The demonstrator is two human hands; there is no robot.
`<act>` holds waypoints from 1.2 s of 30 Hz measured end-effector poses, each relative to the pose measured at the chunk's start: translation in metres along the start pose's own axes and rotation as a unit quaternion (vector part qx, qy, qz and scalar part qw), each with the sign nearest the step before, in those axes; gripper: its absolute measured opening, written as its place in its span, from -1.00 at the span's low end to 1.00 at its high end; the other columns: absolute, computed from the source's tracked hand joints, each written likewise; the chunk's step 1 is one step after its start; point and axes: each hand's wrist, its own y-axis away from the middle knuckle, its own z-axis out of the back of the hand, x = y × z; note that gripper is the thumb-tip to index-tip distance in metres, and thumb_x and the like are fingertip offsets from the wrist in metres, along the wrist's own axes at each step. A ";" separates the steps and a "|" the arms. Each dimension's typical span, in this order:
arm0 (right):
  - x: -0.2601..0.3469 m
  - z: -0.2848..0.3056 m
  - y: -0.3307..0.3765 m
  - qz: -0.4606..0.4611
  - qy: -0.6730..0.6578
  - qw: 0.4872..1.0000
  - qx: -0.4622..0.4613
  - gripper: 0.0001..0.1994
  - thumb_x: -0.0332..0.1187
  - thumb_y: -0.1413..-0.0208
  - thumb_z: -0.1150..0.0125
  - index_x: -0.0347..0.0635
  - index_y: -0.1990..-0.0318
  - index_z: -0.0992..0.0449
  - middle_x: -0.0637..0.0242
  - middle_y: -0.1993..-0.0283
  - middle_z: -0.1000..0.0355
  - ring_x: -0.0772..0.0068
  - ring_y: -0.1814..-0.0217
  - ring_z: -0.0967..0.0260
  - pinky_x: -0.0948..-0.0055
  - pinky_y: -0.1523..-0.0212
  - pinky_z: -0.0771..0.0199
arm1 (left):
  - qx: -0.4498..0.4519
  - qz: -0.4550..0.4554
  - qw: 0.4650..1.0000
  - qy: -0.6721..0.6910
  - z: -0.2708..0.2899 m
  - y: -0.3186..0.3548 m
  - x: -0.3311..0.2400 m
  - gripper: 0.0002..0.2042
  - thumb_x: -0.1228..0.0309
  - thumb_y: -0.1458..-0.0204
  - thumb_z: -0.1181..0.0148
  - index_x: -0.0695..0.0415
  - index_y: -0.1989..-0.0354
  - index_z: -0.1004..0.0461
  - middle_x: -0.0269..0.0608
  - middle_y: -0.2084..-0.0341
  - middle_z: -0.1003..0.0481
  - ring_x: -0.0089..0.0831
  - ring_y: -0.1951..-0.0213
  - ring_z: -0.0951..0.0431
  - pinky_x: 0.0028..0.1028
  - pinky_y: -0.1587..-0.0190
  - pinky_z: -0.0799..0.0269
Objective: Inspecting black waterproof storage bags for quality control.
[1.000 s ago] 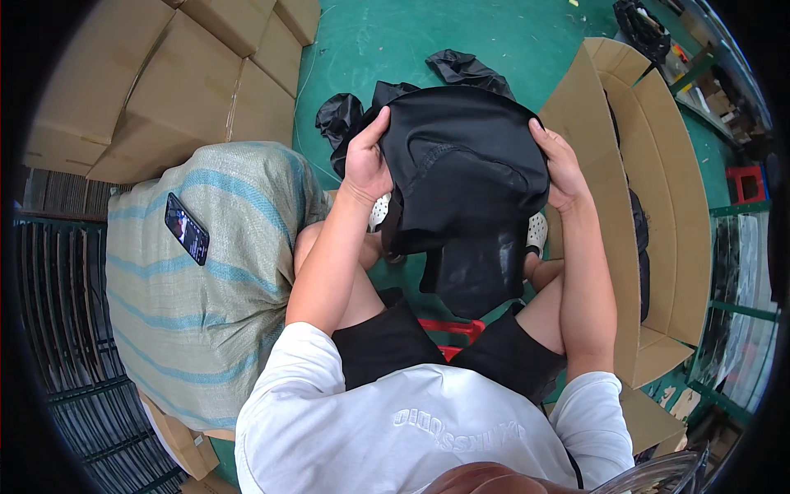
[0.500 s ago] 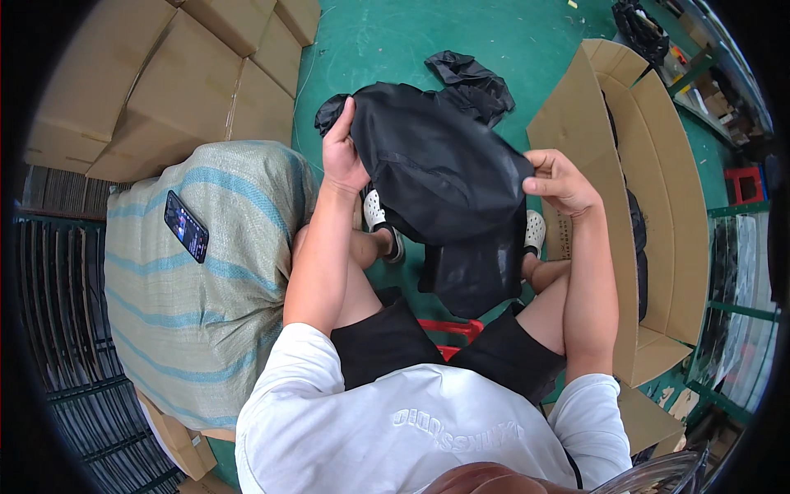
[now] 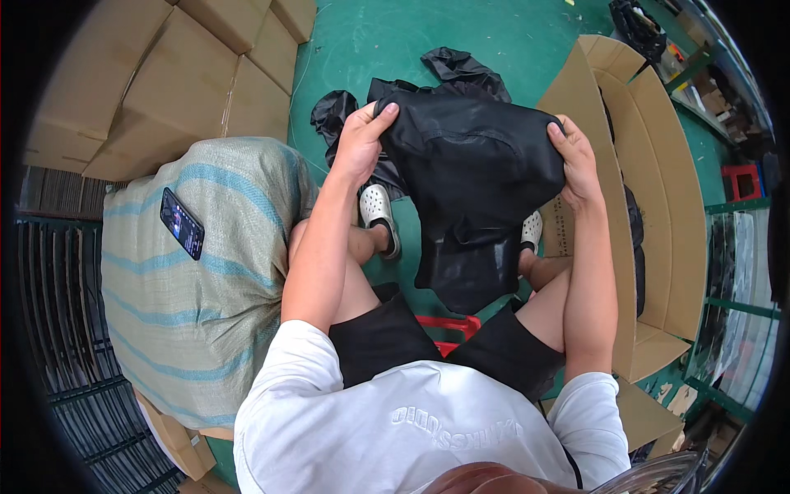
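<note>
Left of the open carton [image 3: 673, 206], in the head view, a black cover [image 3: 485, 177] is hanging: the right hand [image 3: 580, 165], nearly closed, is pinching its carton-side edge, and the left hand [image 3: 360, 144], likewise curled, is gripping its edge farther from the carton.

Light was bright, soft and even, with faint shadows. The black material [image 3: 473, 156] caught a dull sheen, its folds nearly lost in darkness. The centre looked crisp; the left rack [image 3: 66, 313] bowed, dim, toward the blackened rim.
</note>
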 end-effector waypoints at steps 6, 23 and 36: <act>0.001 -0.005 0.008 -0.030 -0.166 0.983 0.068 -0.71 -0.30 -0.37 0.09 -0.35 -0.03 -0.38 0.17 0.02 -0.48 0.43 0.02 -0.48 0.47 -0.05 -0.48 | -0.076 -0.083 0.988 -0.110 0.001 -0.007 0.016 -0.77 0.30 -0.26 -0.11 0.10 0.44 -0.46 -0.59 0.55 -0.36 -0.75 0.48 -0.26 -0.63 0.39 -0.19; -0.002 -0.009 0.009 0.001 -0.298 0.948 0.112 -0.64 -0.29 -0.41 0.22 -0.35 -0.14 -0.35 0.10 -0.09 -0.45 0.26 -0.10 -0.45 0.33 -0.18 -0.43 | -0.099 -0.026 0.984 -0.145 -0.004 -0.012 0.046 -0.75 0.38 -0.30 0.07 0.24 0.15 -0.53 -0.46 0.43 -0.51 -0.69 0.44 -0.42 -0.63 0.36 -0.30; 0.000 0.002 0.009 -0.008 -0.349 0.931 0.104 -0.65 -0.29 -0.39 0.19 -0.31 -0.15 -0.36 0.12 -0.11 -0.45 0.25 -0.13 -0.45 0.30 -0.20 -0.43 | 0.022 0.105 0.977 0.182 -0.008 0.008 -0.004 -0.59 0.21 -0.22 -0.11 0.30 -0.08 -0.42 -0.14 0.02 -0.54 -0.35 -0.03 -0.53 -0.34 -0.13 -0.40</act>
